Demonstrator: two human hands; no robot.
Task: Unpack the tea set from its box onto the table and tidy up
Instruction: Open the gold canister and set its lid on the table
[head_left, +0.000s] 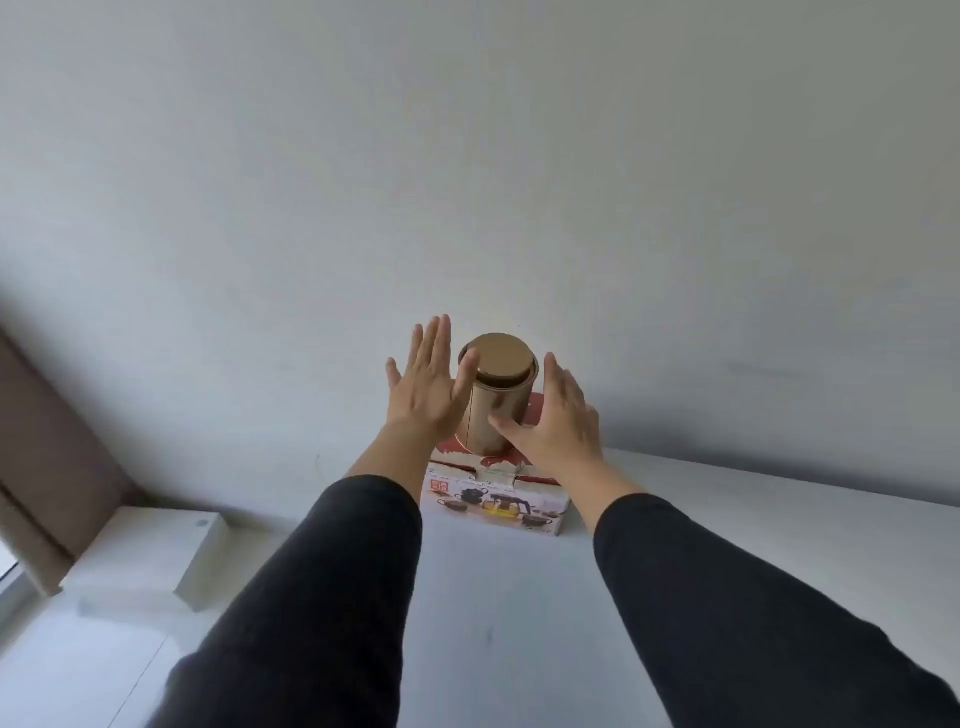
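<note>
Two open hands, your left hand (426, 387) and right hand (558, 421), flank the gold tin (496, 400) standing on the box (498, 501) at the worktop's (519, 623) far edge. It looks smooth and slippery, so squeeze its sides.

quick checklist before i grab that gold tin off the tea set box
1. Left hand beside the gold tin, fingers spread: ok.
2. Right hand on the other side, thumb at the tin's lower wall: ok.
3. Firm grip on the tin: not ok, both hands are open.
4. Tin upright with lid seated: ok.
5. Tea set box closed and flat on the table: ok.
6. Free table space to set the tin down: ok; white box sits far left.
</note>
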